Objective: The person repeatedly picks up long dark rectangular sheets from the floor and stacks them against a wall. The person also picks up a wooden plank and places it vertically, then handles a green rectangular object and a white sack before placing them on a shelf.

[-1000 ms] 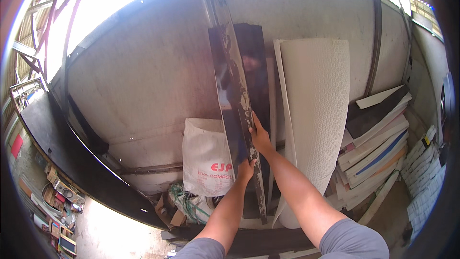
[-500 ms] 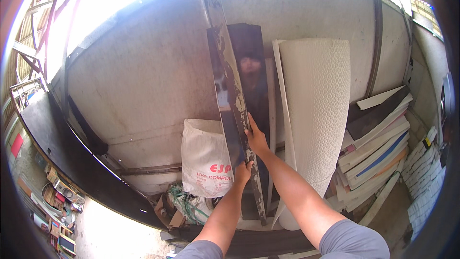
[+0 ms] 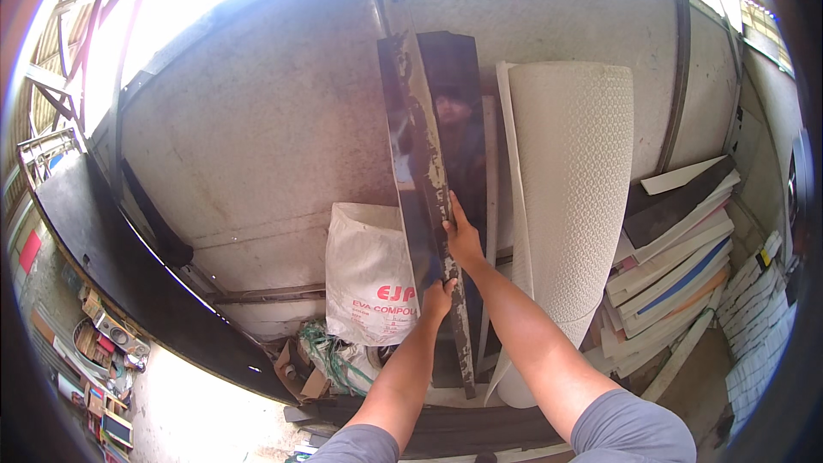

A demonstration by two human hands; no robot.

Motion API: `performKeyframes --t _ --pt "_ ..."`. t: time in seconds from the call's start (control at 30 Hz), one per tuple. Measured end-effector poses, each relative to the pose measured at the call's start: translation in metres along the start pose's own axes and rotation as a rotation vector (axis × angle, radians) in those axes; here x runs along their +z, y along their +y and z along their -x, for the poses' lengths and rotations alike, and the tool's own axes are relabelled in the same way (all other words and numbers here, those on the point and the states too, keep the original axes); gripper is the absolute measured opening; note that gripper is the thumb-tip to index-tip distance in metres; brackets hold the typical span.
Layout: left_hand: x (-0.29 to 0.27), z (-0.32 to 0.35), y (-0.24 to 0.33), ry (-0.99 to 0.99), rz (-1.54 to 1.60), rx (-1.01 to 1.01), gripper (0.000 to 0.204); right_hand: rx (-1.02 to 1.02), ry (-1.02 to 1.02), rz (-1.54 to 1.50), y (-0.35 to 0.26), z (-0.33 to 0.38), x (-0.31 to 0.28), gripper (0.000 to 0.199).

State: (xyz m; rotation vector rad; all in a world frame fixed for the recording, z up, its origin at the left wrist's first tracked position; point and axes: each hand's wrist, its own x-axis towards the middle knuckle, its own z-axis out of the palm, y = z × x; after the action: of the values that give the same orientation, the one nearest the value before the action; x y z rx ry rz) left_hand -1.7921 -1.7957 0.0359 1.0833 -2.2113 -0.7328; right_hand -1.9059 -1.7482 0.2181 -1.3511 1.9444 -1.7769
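A long dark bar (image 3: pixel 434 173) with flaking paint runs steeply from the top of the view down to near the floor, leaning a little left at its upper end. My right hand (image 3: pixel 464 240) is closed round it, the index finger lying up along its side. Just below and to the left, my left hand (image 3: pixel 438 298) also grips the bar. Behind the bar, a glossy black panel (image 3: pixel 459 141) stands against the wall and reflects a person. A white woven sack (image 3: pixel 364 261) stands left of my hands.
An upright roll of white textured foam (image 3: pixel 573 180) stands to the right. Beyond it leans a stack of sheets (image 3: pixel 664 283). A long black board (image 3: pixel 163 287) slants along the left. Green netting (image 3: pixel 339 364) lies below the sack, and cluttered boxes (image 3: pixel 107 334) sit far left.
The whole view has shifted slightly, with the wall, panel and foam roll appearing a little farther right and higher. Both hands keep their hold on the bar.
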Motion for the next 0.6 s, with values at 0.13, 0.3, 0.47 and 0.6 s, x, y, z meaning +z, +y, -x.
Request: performKeyframes --t 0.13,0.3,0.47,0.6 --pt "-0.003 0.002 0.005 -0.005 -0.006 -0.020 0.062 0.096 -0.043 -0.032 -0.010 0.001 -0.003 0.075" --pt "-0.003 -0.007 0.007 -0.087 -0.083 -0.099 0.062 -0.007 0.010 -0.018 0.008 -0.011 0.005 0.075" --pt "0.000 -0.002 0.011 -0.146 0.005 -0.143 0.068 -0.043 0.034 -0.020 0.013 -0.014 0.004 0.074" --pt "0.009 0.014 -0.001 -0.068 0.060 -0.166 0.074 0.094 -0.028 0.010 0.004 -0.005 0.007 0.074"
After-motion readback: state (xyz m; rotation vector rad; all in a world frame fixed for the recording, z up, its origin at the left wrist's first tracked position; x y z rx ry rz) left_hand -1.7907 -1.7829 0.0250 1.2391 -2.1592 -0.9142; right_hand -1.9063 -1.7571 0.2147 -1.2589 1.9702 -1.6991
